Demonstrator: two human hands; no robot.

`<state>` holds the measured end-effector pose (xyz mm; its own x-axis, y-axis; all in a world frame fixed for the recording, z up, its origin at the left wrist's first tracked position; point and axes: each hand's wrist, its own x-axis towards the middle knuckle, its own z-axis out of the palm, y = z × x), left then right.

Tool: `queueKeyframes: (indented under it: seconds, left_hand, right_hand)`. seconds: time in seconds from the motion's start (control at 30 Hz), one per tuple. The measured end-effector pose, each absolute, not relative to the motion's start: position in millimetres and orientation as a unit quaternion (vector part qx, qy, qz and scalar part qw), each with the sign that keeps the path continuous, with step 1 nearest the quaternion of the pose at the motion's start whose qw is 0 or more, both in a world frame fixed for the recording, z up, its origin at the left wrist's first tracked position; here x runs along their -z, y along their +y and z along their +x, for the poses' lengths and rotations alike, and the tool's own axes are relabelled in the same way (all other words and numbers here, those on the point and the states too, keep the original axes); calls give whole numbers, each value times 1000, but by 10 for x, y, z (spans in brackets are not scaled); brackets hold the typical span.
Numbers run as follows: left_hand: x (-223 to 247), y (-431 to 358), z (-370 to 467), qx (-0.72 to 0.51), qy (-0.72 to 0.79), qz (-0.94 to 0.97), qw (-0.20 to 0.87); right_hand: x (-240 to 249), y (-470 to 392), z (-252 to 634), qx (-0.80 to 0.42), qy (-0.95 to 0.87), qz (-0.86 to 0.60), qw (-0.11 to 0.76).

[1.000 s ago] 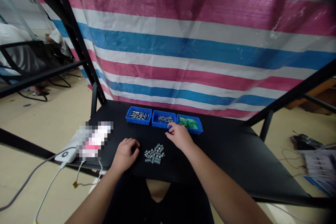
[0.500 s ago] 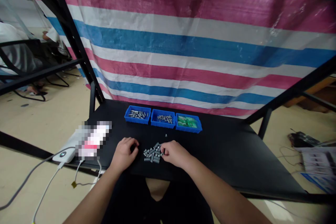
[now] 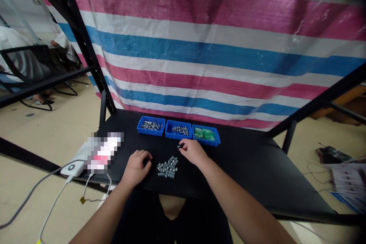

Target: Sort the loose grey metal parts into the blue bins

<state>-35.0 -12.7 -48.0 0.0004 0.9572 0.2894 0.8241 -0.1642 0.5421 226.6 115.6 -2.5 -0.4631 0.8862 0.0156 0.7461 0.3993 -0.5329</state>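
- Head view: right hand (image 3: 195, 151) with fingers bent, small metal piece (image 3: 178, 146) at its fingertips; whether gripped, cannot tell.
- Left hand (image 3: 136, 168) loosely curled, thumb apart, on black counter (image 3: 257, 160).
- Metal pile (image 3: 167, 168) between the hands; three blue bins (image 3: 174, 135) behind.

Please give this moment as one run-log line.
right hand: at small metal piece, grip unclear | left hand: beside metal pile | middle blue bin: holds metal pieces

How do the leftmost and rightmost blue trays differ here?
The leftmost tray holds grey metal pieces; the rightmost tray holds green items. The rightmost tray sits close to the right hand, the leftmost tray farther from it. Both are blue and open-topped.
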Motion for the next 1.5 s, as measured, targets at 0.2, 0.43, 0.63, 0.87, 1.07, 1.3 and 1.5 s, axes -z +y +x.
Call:
queueKeyframes:
  seconds: [0.2, 0.43, 0.63, 0.87, 1.07, 1.3, 1.5]
  left_hand:
    - [469, -129, -345, -307, 640, 695, 111]
    - [509, -114, -365, -308, 640, 695, 109]
    - [491, -120, -358, -303, 639, 698, 111]
    - [455, -116, -349, -303, 641, 695, 119]
    - [475, -116, -361, -305, 641, 695, 119]
    - [467, -122, -349, -302, 642, 695, 116]
    - [502, -111, -365, -305, 639, 696, 115]
  right_hand:
    - [132, 1054, 2205, -171, -831, -522, 86]
    - [-232, 1125, 2334, -242, -851, -462, 70]
    - [-353, 1122, 2300, -196, -801, -521, 218]
    - [-137, 679, 2311, -342, -846, -409, 22]
    - [-8, 633, 2247, -296, -864, -406, 5]
    - [-152, 981, 2251, -223, -804, -524, 171]
    - [-4, 936, 2268, -232, -863, -439, 94]
